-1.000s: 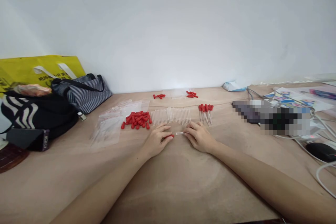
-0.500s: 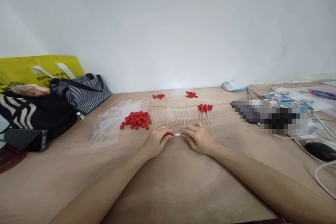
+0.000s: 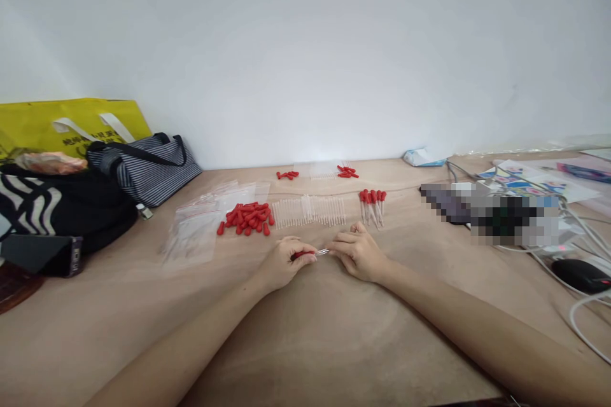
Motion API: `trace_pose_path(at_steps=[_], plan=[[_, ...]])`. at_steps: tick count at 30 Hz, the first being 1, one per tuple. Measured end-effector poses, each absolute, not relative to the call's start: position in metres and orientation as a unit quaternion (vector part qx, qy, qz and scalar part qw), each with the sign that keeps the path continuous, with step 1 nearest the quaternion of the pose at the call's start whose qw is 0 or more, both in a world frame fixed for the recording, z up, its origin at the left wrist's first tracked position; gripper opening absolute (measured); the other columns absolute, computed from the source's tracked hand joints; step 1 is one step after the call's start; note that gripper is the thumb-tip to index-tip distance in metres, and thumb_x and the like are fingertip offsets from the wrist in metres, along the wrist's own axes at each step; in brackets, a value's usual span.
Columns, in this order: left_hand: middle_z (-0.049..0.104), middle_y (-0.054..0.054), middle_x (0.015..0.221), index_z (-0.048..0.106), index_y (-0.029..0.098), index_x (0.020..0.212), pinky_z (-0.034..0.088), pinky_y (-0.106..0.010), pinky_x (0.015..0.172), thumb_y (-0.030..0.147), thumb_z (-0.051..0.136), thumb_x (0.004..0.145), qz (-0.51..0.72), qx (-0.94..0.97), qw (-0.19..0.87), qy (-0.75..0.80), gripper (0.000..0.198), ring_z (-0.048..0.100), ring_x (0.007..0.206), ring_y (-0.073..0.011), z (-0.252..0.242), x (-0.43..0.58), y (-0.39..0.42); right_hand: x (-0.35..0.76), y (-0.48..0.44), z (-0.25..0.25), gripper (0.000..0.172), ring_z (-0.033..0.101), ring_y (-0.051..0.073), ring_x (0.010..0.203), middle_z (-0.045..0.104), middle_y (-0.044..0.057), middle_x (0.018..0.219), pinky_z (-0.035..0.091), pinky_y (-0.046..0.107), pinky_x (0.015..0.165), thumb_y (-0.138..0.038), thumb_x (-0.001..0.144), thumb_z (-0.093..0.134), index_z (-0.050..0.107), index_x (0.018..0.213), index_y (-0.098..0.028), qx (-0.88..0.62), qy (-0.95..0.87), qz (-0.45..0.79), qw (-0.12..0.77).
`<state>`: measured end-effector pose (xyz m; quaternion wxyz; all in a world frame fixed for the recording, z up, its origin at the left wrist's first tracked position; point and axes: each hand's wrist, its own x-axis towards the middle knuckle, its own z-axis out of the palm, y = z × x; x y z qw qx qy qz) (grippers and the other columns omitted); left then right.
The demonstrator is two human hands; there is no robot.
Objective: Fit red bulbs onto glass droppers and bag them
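Left grip [image 3: 290, 259] — tabletop edge [image 3: 470, 397] distant

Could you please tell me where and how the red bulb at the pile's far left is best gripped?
I'd pinch the red bulb across its middle, coming from the near side. It sits at the pile's left edge, its length pointing roughly toward the person, with plastic bags close on its left and table on its near side.

From my end I'm seeing a pale wall [image 3: 305, 63] filling the far side, and a brown table [image 3: 305, 343] is stretching left to right below it. Soft light [image 3: 296, 121] is brightening the wall's lower middle.
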<state>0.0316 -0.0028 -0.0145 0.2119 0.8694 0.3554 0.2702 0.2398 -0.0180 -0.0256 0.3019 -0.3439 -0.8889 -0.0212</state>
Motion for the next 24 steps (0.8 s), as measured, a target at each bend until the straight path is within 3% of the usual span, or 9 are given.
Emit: trace_pose_path(at_steps=[6, 18, 24], plan=[[0.068, 0.003, 0.069, 0.067, 0.02, 0.078, 0.037, -0.035, 0.09, 0.025, 0.054, 0.077, 0.29, 0.859, 0.233, 0.352, 0.014, 0.054, 0.055, -0.0094, -0.014, 0.033, -0.002, 0.236, -0.019, -0.027, 0.021, 0.048, 0.011, 0.064, 0.061, 0.002, 0.073, 0.021, 0.03, 0.067, -0.02, 0.086, 0.039, 0.06, 0.088, -0.018, -0.355, -0.888, -0.011, 0.294], [0.066, 0.004, 0.064, 0.066, 0.019, 0.076, 0.041, -0.034, 0.087, 0.025, 0.054, 0.077, 0.313, 0.87, 0.183, 0.335, 0.014, 0.053, 0.051, -0.0083, -0.017, 0.034, -0.002, 0.227, -0.023, -0.028, 0.023, 0.051, 0.011, 0.065, 0.063, 0.0, 0.074, 0.021, 0.027, 0.064, -0.022, 0.087, 0.036, 0.058, 0.08, -0.018, -0.415, -0.871, 0.079, 0.25], [0.068, 0.002, 0.069, 0.065, 0.019, 0.077, 0.04, -0.035, 0.087, 0.024, 0.054, 0.077, 0.313, 0.874, 0.17, 0.33, 0.012, 0.057, 0.056, -0.0098, -0.017, 0.034, -0.004, 0.224, -0.026, -0.029, 0.026, 0.047, 0.011, 0.06, 0.06, 0.003, 0.069, 0.021, 0.028, 0.063, -0.019, 0.087, 0.034, 0.059, 0.08, -0.016, -0.397, -0.877, -0.009, 0.27]])
